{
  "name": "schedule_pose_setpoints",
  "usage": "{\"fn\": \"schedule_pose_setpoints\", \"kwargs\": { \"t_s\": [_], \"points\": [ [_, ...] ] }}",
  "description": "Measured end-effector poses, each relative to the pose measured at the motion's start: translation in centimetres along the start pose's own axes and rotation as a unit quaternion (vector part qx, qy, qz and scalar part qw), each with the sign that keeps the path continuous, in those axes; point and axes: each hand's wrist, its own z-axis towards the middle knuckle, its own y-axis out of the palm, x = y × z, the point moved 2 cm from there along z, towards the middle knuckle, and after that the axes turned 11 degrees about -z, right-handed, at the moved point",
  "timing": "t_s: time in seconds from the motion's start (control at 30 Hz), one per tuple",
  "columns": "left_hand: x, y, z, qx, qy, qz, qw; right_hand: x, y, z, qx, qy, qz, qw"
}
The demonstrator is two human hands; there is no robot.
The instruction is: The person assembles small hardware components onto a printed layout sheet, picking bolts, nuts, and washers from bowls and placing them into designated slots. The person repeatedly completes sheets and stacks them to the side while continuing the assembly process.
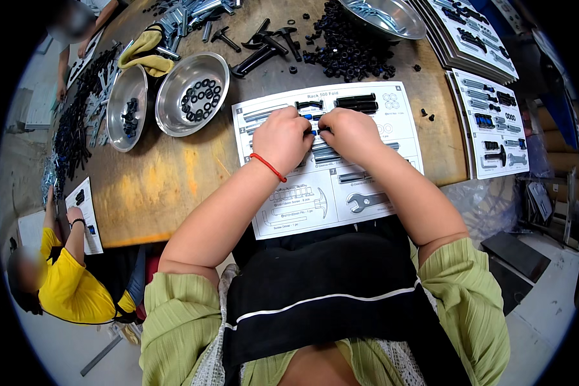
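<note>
My left hand (282, 138) and my right hand (350, 134) meet over a printed parts sheet (289, 222), fingertips nearly touching. Both are closed in a pinch around small black screws with blue threads (314, 132), which my fingers partly hide. Silver tubes (325, 153) lie on the sheet below my fingers. Above them, a short black part (309, 104) and black cylindrical pieces (355, 103) rest on their printed pictures. A red cord circles my left wrist.
A steel bowl of black rings (167, 123) stands left, beside a bowl of black screws (114, 132) and a yellow glove (149, 56). Hammers (264, 48) and a heap of black nuts (350, 48) lie beyond. Packed parts cards (495, 164) sit right. A co-worker in yellow (77, 289) works left.
</note>
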Motion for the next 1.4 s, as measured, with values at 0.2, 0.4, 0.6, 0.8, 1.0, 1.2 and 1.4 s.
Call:
{"fn": "schedule_pose_setpoints", "kwargs": {
  "t_s": [0.2,0.4,0.6,0.8,1.0,1.2,1.4],
  "points": [
    [-0.5,0.0,-0.4,0.027,-0.015,-0.019,0.999,-0.5,-0.2,0.1,-0.027,0.015,0.015,0.999],
    [-4.0,-2.9,-5.0,0.195,-0.045,-0.18,0.963,4.8,-3.1,-4.5,0.133,0.102,0.12,0.979],
    [-6.6,-0.7,-10.9,0.191,-0.206,-0.268,0.922,13.2,-0.3,-12.3,0.175,0.278,0.203,0.922],
    [-4.7,-0.7,-9.7,0.203,-0.284,-0.565,0.748,10.8,0.7,-12.7,0.194,0.279,0.362,0.868],
    [-4.1,-1.0,-9.5,0.188,-0.311,-0.557,0.747,11.0,0.7,-12.8,0.218,0.285,0.425,0.831],
    [-3.6,-0.4,-9.9,0.196,-0.286,-0.582,0.736,11.5,0.8,-14.9,0.211,0.312,0.399,0.836],
    [-2.8,-0.8,-10.2,0.094,-0.249,-0.516,0.814,11.4,-1.5,-16.2,0.169,0.349,0.274,0.88]
  ]
}}
